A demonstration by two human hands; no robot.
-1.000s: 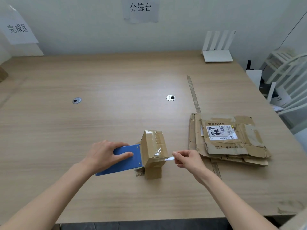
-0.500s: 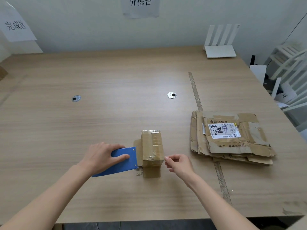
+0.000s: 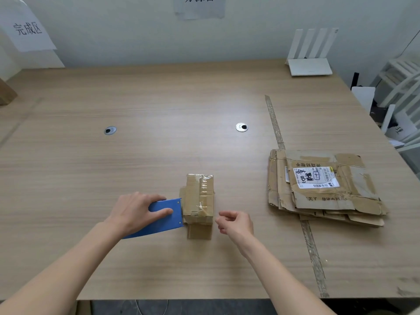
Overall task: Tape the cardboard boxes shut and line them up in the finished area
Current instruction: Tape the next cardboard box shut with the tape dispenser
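Head view shows a small cardboard box (image 3: 200, 198) standing near the front middle of the desk (image 3: 159, 110), clear tape across its top. Left hand (image 3: 136, 212) grips a blue tape dispenser (image 3: 163, 215) pressed against the box's left side. Right hand (image 3: 235, 223) hovers just right of the box, fingers loosely curled, holding nothing. Flattened cardboard boxes (image 3: 325, 187) lie stacked to the right.

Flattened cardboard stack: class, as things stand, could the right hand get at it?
Probably yes. The right hand holds nothing, fingers loosely curled, beside the small box. Only bare table lies between it and the flattened cardboard stack to its right.
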